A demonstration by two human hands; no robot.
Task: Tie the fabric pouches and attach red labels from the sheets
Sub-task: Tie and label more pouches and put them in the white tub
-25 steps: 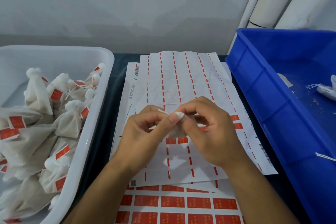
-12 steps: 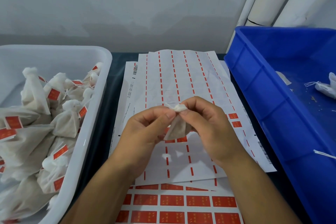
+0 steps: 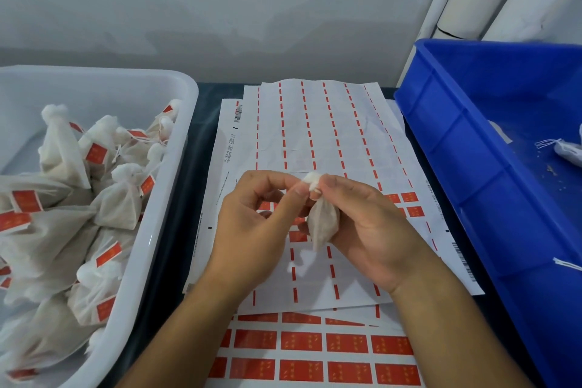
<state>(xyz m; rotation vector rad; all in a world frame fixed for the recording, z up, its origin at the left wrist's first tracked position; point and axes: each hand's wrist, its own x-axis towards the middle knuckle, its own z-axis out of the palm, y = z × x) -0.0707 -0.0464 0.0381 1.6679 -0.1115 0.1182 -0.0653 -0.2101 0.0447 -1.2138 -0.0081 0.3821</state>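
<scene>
A dark table [image 3: 201, 148] stands against a pale grey wall, covered in the middle by overlapping label sheets [image 3: 315, 135], mostly peeled, with full red labels [image 3: 300, 342] nearest the viewer. Above the sheets, the left hand [image 3: 255, 227] and right hand [image 3: 365, 227] both pinch the gathered neck of a small fabric pouch [image 3: 322, 224], which hangs between them. A white tub [image 3: 163, 198] of labelled pouches sits left; a blue crate [image 3: 472, 167] sits right.

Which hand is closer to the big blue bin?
Right. The right hand holds the pouch nearer the blue bin; the left hand is farther, toward the white bin.
</scene>
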